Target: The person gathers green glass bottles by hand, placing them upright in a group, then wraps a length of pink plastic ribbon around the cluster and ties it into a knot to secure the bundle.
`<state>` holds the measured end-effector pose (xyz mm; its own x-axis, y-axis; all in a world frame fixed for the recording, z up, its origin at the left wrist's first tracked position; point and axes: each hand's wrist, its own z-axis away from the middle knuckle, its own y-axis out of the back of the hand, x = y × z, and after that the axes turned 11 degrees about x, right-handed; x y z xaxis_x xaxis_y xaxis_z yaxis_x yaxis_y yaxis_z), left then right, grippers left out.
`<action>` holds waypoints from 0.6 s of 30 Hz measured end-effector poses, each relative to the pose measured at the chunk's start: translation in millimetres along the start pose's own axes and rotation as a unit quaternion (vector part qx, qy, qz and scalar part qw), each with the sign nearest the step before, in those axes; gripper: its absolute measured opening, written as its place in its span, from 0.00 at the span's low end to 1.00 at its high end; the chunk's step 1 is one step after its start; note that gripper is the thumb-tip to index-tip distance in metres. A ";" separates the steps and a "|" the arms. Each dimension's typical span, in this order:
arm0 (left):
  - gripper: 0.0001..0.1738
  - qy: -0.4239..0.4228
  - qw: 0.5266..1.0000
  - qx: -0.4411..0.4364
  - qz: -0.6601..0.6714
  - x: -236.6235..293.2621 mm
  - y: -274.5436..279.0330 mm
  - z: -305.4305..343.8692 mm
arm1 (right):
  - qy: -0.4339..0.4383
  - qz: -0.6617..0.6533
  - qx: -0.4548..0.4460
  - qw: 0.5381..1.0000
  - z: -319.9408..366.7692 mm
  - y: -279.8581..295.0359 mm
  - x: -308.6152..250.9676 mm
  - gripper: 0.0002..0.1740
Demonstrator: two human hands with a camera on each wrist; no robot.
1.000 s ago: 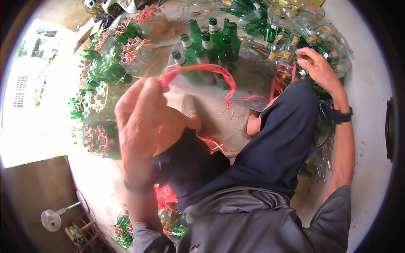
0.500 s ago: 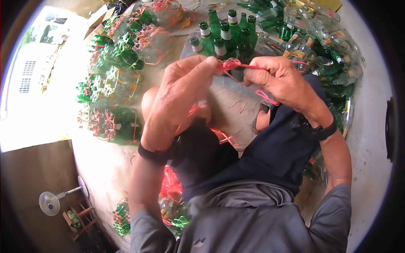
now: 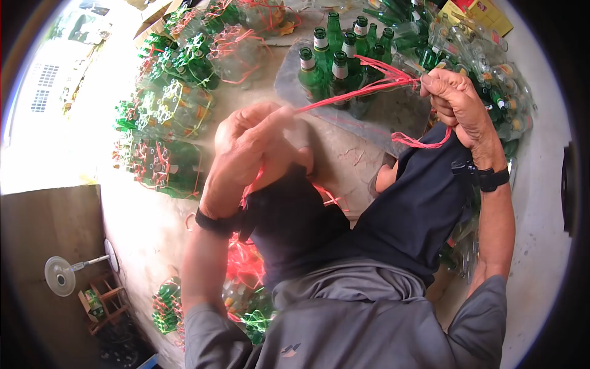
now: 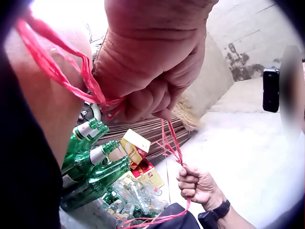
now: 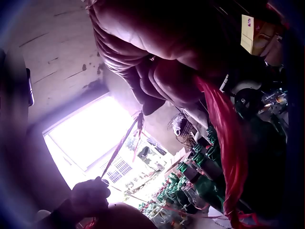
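Observation:
Red plastic twine [image 3: 344, 97] stretches between my two hands above the lap. The left hand [image 3: 249, 144] grips one end with curled fingers, and a loop of the twine trails from it in the left wrist view. Higher and to the right, the right hand [image 3: 458, 107] pinches the looped, knotted part of the twine [image 4: 179, 160] between thumb and fingers. A loose strand [image 3: 424, 142] hangs below that hand toward the knee. Behind the taut twine, a group of green bottles [image 3: 334, 37] stands upright on a grey board [image 3: 295, 80].
Many glass bottles [image 3: 491, 80] lie heaped along the right wall. Bundles of bottles tied with twine [image 3: 178, 117] stand on the left. A pile of red twine [image 3: 246, 261] lies beside the left thigh. A fan [image 3: 59, 276] stands at the lower left.
The right hand came in to meet the left at the knotted twine, then drew away to the right. The twine between them is now pulled out straight.

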<state>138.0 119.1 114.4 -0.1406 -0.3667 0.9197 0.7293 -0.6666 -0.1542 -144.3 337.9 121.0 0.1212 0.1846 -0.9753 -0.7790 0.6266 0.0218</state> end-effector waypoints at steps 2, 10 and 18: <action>0.14 -0.004 1.000 -0.008 0.014 -0.7 0.5 2.4 | -0.006 0.005 0.005 1.000 0.7 0.0 1.7 0.16; 0.15 -0.128 0.973 0.064 -0.182 -0.7 -15.2 10.6 | 0.047 0.025 0.035 0.998 12.1 2.4 -15.5 0.16; 0.13 -0.090 0.993 0.021 -0.067 3.3 3.0 6.9 | 0.187 0.235 -0.006 0.954 0.5 16.8 -3.6 0.10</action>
<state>144.4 120.4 119.4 -0.1189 -0.1512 0.9813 0.7402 -0.6723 -0.0139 -157.5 348.1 125.1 -0.4699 0.1588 -0.8683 -0.6997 0.5326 0.4761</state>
